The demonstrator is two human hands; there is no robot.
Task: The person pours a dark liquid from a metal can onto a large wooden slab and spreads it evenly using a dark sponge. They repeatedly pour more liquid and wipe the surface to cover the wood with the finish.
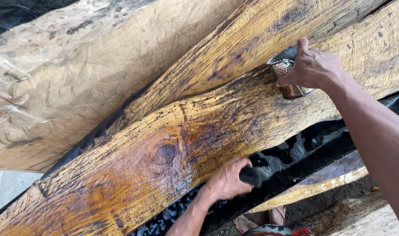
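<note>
A long slab of rough wood [173, 148] runs diagonally across the view, wet and glossy amber where it is coated. My left hand [228, 179] is at the slab's lower edge, closed around a dark sponge or cloth [251, 175]. My right hand [311, 65] reaches to the upper right and grips a ribbed metal can [291, 89] that rests on the slab; its open top [281, 59] shows beside my thumb. What is inside the can is hidden.
A second coated plank [252, 35] lies above the slab, and a pale dry slab [77, 74] lies beyond it. Black wet sheeting [295, 150] sits under the slab's lower edge. A narrow plank [322, 179] and my feet [256, 223] are below.
</note>
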